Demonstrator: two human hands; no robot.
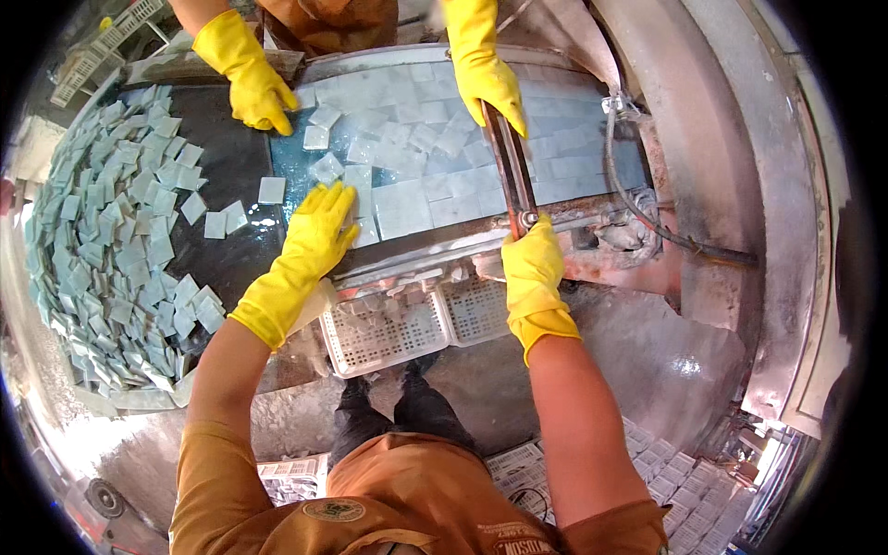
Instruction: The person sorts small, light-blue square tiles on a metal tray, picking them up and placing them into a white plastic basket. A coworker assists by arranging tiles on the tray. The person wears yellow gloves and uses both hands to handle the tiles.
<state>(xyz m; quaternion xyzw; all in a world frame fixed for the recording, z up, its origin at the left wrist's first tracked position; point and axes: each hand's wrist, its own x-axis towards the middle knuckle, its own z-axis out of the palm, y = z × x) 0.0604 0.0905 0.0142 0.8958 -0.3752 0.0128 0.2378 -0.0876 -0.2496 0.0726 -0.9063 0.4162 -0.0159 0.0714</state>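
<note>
My left hand (317, 236), in a yellow rubber glove, lies palm down with fingers stretched out at the near edge of the wet belt. Its fingertips are beside pale square tiles (359, 176). My gloved right hand (534, 273) is closed on the near end of a narrow, rusty metal bar (511, 166) that lies across the belt, next to a bolt. At the bar's far end is another person's yellow-gloved hand (487, 79). That person's other gloved hand (256, 92) reaches over the belt's far left part. Under the bar, many tiles lie close together in rows.
A large heap of loose pale tiles (111, 231) covers the left end, beside a dark surface (217, 139). White perforated baskets (384, 338) sit below the belt's near edge. At the right are a cable (638, 208) and a large machine housing (694, 120).
</note>
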